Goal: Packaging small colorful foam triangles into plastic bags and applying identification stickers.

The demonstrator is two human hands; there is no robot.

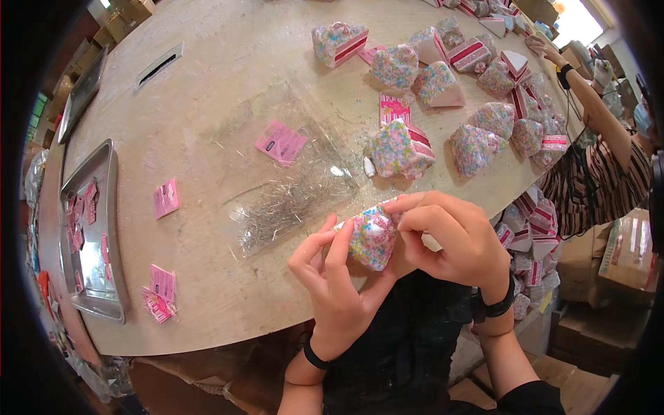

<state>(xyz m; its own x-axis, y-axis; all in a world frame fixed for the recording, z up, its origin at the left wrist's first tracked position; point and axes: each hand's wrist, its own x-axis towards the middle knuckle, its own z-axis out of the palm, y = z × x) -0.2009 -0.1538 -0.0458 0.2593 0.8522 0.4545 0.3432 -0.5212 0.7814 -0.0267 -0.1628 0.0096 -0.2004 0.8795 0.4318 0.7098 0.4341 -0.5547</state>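
Observation:
A toy cake slice (373, 237), covered in pastel sprinkles with a pink-and-white swirl on it, is held up just over the table's near edge. My left hand (339, 273) grips its left side and underside between thumb and fingers. At its upper right edge, my right hand (453, 238) is closed in a pinch; whether the fingertips also hold something tiny cannot be made out. Just beyond my hands stands another sprinkled cake slice (398, 151) with a red layered side. Left of it, a clear plastic bag (259, 114) bears a pile of thin clear fasteners (280, 211) and a pink tag (281, 143).
More cake slices (477, 149) crowd the table's right side, and others are heaped (532, 235) below its edge. Pink cards (166, 198) lie at left, near a metal tray (116, 277) holding tags. A co-worker's arm (588, 97) reaches in at far right. Cardboard boxes (581, 332) stand lower right.

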